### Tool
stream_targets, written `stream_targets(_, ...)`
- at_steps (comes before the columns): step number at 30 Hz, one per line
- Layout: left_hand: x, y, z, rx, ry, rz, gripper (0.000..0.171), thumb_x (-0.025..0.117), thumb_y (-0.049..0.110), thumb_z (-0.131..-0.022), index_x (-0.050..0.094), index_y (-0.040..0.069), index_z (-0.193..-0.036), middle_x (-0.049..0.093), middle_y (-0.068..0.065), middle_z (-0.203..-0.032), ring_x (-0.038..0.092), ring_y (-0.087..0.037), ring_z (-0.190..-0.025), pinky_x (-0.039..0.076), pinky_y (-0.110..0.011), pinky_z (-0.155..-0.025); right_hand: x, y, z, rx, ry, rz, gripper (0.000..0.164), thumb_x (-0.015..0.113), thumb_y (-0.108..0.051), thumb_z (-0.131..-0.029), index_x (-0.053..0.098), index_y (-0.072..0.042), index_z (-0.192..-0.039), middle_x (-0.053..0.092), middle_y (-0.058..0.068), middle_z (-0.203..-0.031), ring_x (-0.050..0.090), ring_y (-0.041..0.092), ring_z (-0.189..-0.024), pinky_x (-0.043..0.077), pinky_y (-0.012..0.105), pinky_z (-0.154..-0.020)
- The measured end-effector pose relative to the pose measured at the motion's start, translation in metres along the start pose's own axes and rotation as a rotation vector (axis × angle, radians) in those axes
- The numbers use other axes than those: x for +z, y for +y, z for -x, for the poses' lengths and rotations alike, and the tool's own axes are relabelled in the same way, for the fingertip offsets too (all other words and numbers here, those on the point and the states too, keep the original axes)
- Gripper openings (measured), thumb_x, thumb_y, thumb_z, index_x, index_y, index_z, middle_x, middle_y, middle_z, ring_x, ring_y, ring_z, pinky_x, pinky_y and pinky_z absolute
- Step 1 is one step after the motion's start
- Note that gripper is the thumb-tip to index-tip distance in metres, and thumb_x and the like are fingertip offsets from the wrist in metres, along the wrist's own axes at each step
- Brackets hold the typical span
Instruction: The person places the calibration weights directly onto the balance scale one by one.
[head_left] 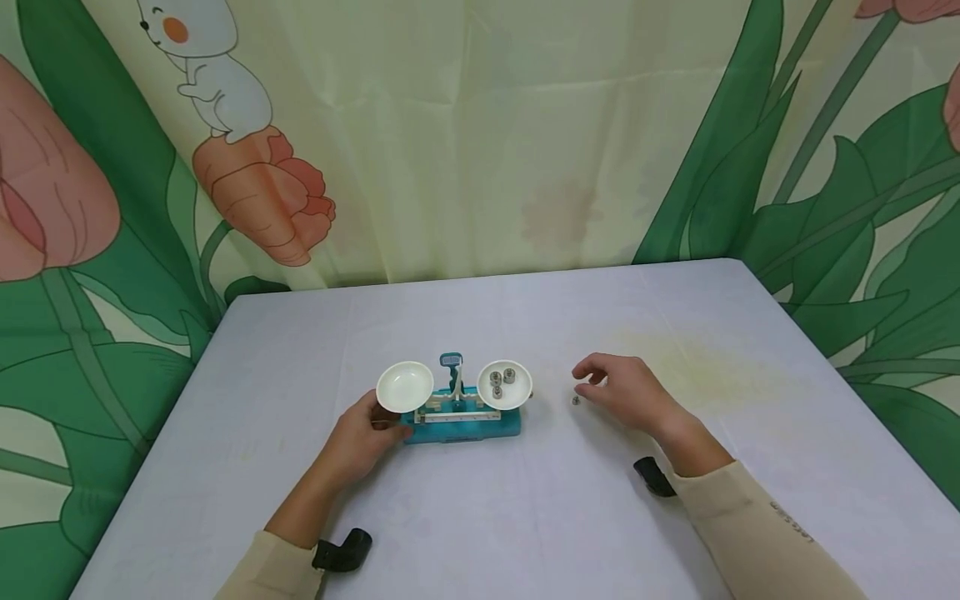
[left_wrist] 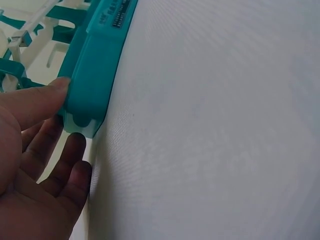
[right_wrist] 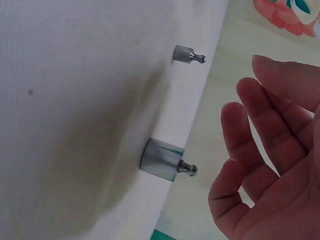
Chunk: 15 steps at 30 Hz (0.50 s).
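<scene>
A small teal balance scale [head_left: 465, 431] stands on the table with two white pans. Its left pan [head_left: 405, 387] holds nothing, while several metal weights [head_left: 509, 375] stand in the right pan [head_left: 519, 398]. My left hand [head_left: 358, 443] holds the left end of the base; in the left wrist view the thumb [left_wrist: 60, 86] lies against the teal edge, with the fingers curled around the end. To the right, my right hand [head_left: 630, 393] hovers with loosely bent fingers and nothing between them. Near it, a larger weight [right_wrist: 161, 160] and a smaller weight [right_wrist: 183, 54] stand upright on the table.
A white cloth covers the table [head_left: 465, 517]. Behind it hangs a printed curtain [head_left: 495, 150] with a rabbit, a carrot and green leaves. Black wrist devices show at the left sleeve [head_left: 273, 567] and the right sleeve [head_left: 750, 533].
</scene>
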<state>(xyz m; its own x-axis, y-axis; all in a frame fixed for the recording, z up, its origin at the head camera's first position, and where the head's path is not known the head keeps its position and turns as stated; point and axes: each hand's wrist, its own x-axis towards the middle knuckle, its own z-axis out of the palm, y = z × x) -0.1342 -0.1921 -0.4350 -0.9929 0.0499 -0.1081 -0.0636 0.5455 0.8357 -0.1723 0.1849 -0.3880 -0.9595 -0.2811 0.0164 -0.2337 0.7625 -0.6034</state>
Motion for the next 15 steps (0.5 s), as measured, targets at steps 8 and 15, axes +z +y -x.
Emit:
stream_targets(8,-0.001,-0.001,0.000,0.001,-0.006,0.004,0.061,0.077,0.007,-0.085,0.050,0.002,-0.140,0.066,-0.014,-0.121,0.063,-0.035,-0.113,0.056,-0.046,-0.091,0.010,0.012,-0.003,0.011,-0.074,0.044,0.014,0.065,-0.008,-0.089,0.072,-0.010,-0.101,0.068,-0.002,-0.094,0.060,0.020,-0.089,0.051,0.039,-0.081)
stream_targets(15,-0.001,-0.001,0.000,0.005,-0.005,0.004,0.061,0.077,0.007,-0.085,0.050,0.002,-0.140,0.066,-0.014,-0.121,0.063,-0.035,-0.112,0.056,-0.045,-0.091,0.018,0.012,-0.007,-0.012,-0.079,0.099,0.009,0.066,-0.005,-0.087,0.071,-0.010,-0.093,0.066,-0.003,-0.085,0.057,0.017,-0.080,0.050,0.038,-0.076)
